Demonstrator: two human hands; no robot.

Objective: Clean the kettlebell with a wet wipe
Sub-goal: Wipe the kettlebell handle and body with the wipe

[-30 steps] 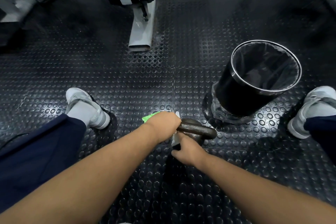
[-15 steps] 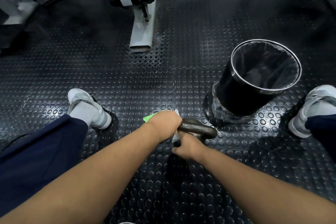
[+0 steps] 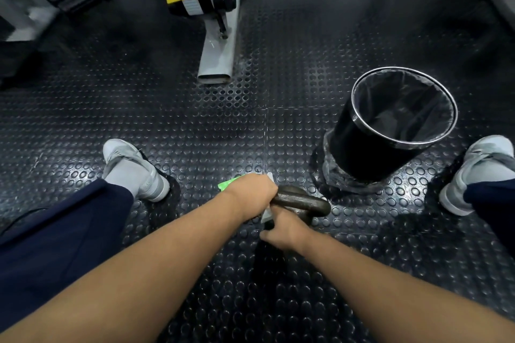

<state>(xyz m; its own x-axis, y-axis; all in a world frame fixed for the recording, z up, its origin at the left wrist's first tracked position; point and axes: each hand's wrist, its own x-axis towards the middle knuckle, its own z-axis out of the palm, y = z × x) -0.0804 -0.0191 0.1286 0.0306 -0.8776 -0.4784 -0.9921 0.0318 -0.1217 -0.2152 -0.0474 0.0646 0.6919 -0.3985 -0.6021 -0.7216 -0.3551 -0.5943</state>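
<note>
Studded black rubber floor (image 3: 195, 120) all round, grey machine foot (image 3: 217, 64) at the far middle. Near left, a grey shoe (image 3: 133, 172). Right of it, something bright green (image 3: 227, 184) peeking from under the left hand (image 3: 252, 189); unclear what. Left hand fisted round the left end of the kettlebell (image 3: 302, 202) handle, wet wipe (image 3: 267, 214) trapped against the iron, white corners showing above and below the knuckles. Right hand (image 3: 285, 231) just nearer, against the bell below the handle, fingers hidden, so grip impossible to tell. Kettlebell on the floor at near middle, lined bin (image 3: 362, 147) just beyond on the right. Judged mid-wipe on the handle; next calls for sliding the wipe rightward along the bare bar, then down over the body.
</note>
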